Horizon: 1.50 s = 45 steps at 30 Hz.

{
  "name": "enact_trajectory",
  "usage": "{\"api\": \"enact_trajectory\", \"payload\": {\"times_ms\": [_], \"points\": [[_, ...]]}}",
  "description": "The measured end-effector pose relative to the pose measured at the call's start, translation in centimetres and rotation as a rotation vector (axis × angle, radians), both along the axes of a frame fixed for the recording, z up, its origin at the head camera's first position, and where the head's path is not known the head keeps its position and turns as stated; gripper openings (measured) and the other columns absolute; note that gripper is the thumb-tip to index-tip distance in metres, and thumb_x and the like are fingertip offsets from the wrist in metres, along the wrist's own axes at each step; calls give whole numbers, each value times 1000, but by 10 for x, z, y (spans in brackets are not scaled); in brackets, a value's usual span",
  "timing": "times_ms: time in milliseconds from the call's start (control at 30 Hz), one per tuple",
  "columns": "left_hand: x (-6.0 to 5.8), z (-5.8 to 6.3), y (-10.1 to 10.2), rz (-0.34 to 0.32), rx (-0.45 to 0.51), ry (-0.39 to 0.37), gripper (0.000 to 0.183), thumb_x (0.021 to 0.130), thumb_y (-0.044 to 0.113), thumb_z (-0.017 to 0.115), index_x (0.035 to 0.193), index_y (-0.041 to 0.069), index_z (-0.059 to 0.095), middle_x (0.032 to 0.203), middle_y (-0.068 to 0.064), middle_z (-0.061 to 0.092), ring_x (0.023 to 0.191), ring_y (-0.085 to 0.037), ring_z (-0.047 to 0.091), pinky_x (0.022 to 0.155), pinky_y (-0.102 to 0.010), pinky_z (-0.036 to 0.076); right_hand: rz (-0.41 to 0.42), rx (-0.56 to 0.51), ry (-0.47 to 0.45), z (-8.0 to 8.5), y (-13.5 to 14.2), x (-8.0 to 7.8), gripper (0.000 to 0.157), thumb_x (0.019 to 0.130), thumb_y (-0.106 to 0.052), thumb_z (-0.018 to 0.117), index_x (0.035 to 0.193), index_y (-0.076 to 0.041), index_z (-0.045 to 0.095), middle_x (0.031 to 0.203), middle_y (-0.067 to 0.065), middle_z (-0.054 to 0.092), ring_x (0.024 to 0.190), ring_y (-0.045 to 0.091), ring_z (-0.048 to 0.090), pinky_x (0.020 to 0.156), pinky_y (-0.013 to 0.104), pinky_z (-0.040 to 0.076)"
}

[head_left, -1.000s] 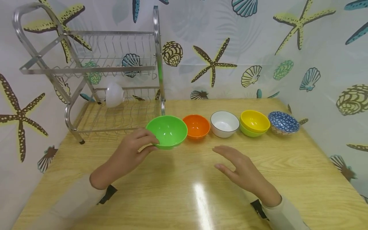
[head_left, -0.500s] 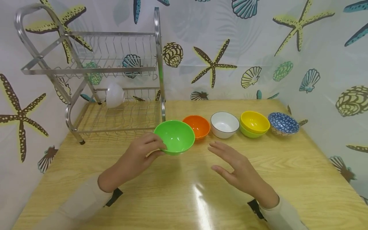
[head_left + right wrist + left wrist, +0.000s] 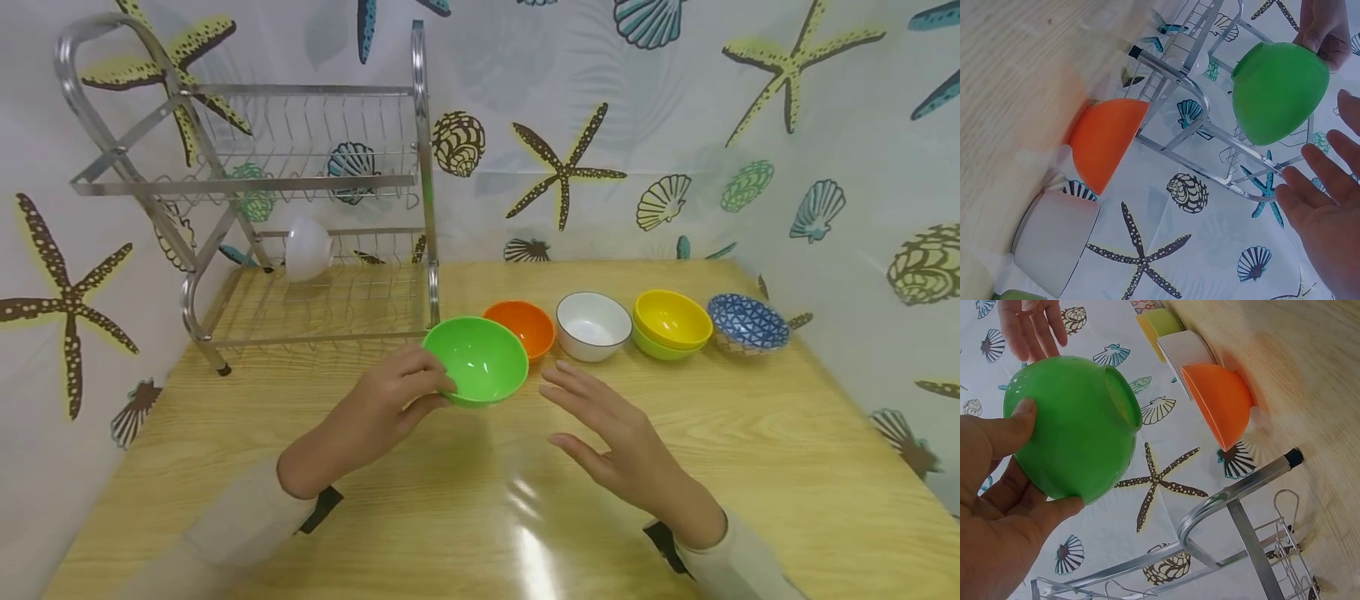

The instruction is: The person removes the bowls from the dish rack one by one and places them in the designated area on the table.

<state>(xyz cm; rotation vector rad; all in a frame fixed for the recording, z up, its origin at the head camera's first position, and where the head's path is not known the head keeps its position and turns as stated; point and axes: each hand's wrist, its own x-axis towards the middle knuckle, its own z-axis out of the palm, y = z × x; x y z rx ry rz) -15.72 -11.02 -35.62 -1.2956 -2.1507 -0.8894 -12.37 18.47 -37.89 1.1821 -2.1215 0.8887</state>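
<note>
A bright green bowl (image 3: pixel 480 362) is held up above the table, its mouth tipped toward the head camera. My left hand (image 3: pixel 386 408) pinches its near left rim, thumb outside and fingers over the edge. The left wrist view shows the underside of the green bowl (image 3: pixel 1072 425) with its foot ring. To the right, my right hand (image 3: pixel 618 442) is spread with nothing in it, its fingertips a short gap from the bowl. Behind the green bowl sits an orange bowl (image 3: pixel 534 325), partly covered by it in the head view.
Right of the orange bowl stand a white bowl (image 3: pixel 593 325), a yellow bowl (image 3: pixel 673 318) nested in a light green bowl (image 3: pixel 660 350), and a blue patterned bowl (image 3: pixel 748 322). A two-tier metal dish rack (image 3: pixel 247 185) at the left holds a white bowl (image 3: pixel 306 250) on its lower tier.
The left hand has carried the green bowl to the right and slightly nearer, bringing it in front of the orange bowl. The right hand has shifted slightly left, fingers spread wider.
</note>
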Motion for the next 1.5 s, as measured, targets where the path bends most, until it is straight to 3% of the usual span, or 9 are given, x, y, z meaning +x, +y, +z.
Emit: {"api": "enact_trajectory", "payload": {"times_ms": [233, 667, 967, 1233, 1500], "points": [[1, -6, 5, -30, 12, 30, 25, 68, -3, 81, 88, 6, 70, 90, -2, 62, 86, -17, 57, 76, -26, 55, 49, 2, 37, 0, -7, -2, 42, 97, -29, 57, 124, 3, 60, 131, 19, 57, 131, 30, 46, 110, 33, 36], [8, -13, 17, -68, 31, 32, 23, 70, -1, 81, 88, 6, 69, 90, -2, 63, 86, -16, 58, 79, -22, 54, 38, 78, -14, -1, -11, 2, 40, 95, -30, 60, 125, -4, 61, 128, 14, 60, 126, 34, 50, 110, 29, 36], [8, -13, 21, -64, 10, 32, 21, 72, 1, 80, 89, 6, 70, 91, -2, 62, 86, -15, 57, 77, -19, 53, 36, 86, 26, -1, -13, 0, 32, 95, -24, 61, 121, -6, 65, 121, 9, 65, 121, 32, 54, 108, 29, 38], [9, -15, 24, -56, -7, 4, 19, 73, 3, 81, 89, 6, 71, 91, -1, 63, 86, -14, 56, 75, -16, 51, 4, 77, 93, -2, -12, -2, 29, 97, -27, 57, 113, -6, 69, 111, 7, 70, 111, 31, 62, 100, 30, 46], [11, -15, 26, -61, -5, -9, 20, 73, 2, 80, 90, 6, 71, 93, -1, 63, 89, -14, 57, 80, -16, 51, -78, 74, 38, -3, -13, 1, 31, 98, -30, 53, 103, -7, 73, 101, 5, 72, 101, 29, 67, 92, 27, 51]]}}
